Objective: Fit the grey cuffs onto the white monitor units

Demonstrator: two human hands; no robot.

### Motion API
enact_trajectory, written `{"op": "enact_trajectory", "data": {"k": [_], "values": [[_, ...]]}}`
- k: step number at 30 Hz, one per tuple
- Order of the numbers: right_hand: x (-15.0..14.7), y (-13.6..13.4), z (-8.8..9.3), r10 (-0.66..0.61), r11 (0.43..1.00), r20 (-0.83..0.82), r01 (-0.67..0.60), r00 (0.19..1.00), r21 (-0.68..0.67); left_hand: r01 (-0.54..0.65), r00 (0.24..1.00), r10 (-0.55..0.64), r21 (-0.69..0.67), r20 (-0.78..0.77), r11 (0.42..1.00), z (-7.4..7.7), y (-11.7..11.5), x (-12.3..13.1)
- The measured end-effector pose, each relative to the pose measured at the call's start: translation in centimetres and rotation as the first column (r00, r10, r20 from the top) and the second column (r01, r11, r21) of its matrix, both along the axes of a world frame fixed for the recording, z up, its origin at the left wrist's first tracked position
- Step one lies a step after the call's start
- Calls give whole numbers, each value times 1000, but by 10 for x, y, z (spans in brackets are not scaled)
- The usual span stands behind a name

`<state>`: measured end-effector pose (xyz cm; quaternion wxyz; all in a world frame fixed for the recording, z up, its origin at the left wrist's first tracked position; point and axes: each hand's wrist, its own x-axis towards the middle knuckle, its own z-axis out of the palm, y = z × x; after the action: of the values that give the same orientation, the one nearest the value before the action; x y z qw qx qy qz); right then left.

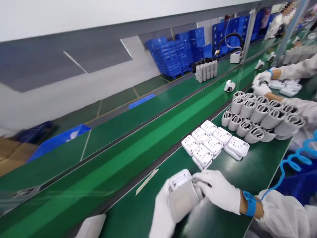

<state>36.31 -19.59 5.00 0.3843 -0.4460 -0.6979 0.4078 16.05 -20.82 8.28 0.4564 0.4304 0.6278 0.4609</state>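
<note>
Both my white-gloved hands hold a white boxy device (182,195) with a pale grey wrapped band, just above the green bench mat (247,172). My left hand (162,213) supports it from below and to the left. My right hand (215,190) grips its far right end, with a blue wrist strap on that wrist. Beyond them lies a group of white rectangular units (205,143), not touching my hands. Further on stand several rolled grey cuffs (260,117).
A co-worker's gloved hands (262,82) work at the upper right beside white units. A green conveyor belt (123,155) runs alongside the bench, carrying grey rolls (205,71). Blue crates (170,56) are stacked behind it. A blue coiled cord (294,162) hangs at my right.
</note>
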Motion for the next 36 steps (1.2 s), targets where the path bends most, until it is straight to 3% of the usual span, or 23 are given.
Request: {"op": "enact_trajectory", "data": {"k": [2, 3, 6, 8, 10, 12, 14, 16, 19, 21, 22, 23, 25, 26, 27, 29, 31, 34, 35, 36], "values": [[24, 10, 11, -158, 980, 32, 153, 987, 127, -4, 998, 9, 91, -55, 996, 6, 37, -17], [39, 14, 17, -254, 949, 82, 233, 964, 212, -76, 986, 98, 167, -133, 983, 8, 61, -26], [87, 24, 27, -500, 837, 289, 369, 817, 404, -197, 947, 257, 283, -194, 939, 6, 143, -42], [109, 30, 27, -522, 848, 479, 367, 706, 383, -200, 952, 258, 302, -166, 932, 2, 192, -44], [121, 36, 21, -487, 873, 620, 371, 616, 317, -139, 975, 182, 284, -131, 949, -2, 228, -40], [125, 41, 15, -473, 876, 674, 387, 567, 289, -82, 990, 110, 268, -92, 960, -8, 247, -38], [126, 42, 11, -476, 873, 679, 394, 559, 287, -87, 993, 106, 274, -53, 958, -15, 246, -44], [128, 37, 13, -506, 858, 636, 412, 583, 306, -174, 982, 189, 305, -21, 936, -24, 225, -57], [124, 23, 26, -633, 772, 483, 538, 605, 337, -311, 943, 333, 360, 1, 879, -36, 152, -73], [108, 15, 35, -689, 724, 382, 598, 615, 343, -296, 951, 309, 353, 21, 888, -40, 86, -64], [94, 12, 37, -670, 742, 345, 577, 657, 342, -230, 973, 207, 327, 102, 917, -40, 53, -53], [76, 10, 38, -600, 795, 317, 504, 734, 338, -147, 970, 80, 292, 229, 945, -39, 23, -38], [32, 5, 33, -287, 929, 276, 195, 917, 316, -2, 851, -114, 220, 513, 976, -37, -25, -3], [8, 3, 28, -79, 952, 260, -4, 962, 305, 37, 774, -156, 202, 613, 979, -37, -41, 12], [-15, 1, 23, 118, 935, 250, -192, 961, 298, 12, 738, -133, 184, 662, 983, -37, -51, 24], [-56, 1, 16, 403, 834, 277, -475, 872, 282, -260, 730, 97, 145, 677, 955, -40, -60, 32], [-90, 8, 17, 599, 706, 353, -682, 719, 189, -498, 669, 301, 109, 680, 860, -43, -63, 17], [-141, 26, 30, 785, 500, 410, -866, 464, 23, -656, 588, 443, 79, 677, 750, -45, -83, -24], [-161, 31, 35, 782, 494, 428, -869, 452, 15, -680, 575, 470, 71, 670, 730, -45, -94, -35], [-184, 32, 38, 752, 528, 445, -849, 485, 33, -699, 558, 494, 58, 667, 712, -45, -107, -44]]}}
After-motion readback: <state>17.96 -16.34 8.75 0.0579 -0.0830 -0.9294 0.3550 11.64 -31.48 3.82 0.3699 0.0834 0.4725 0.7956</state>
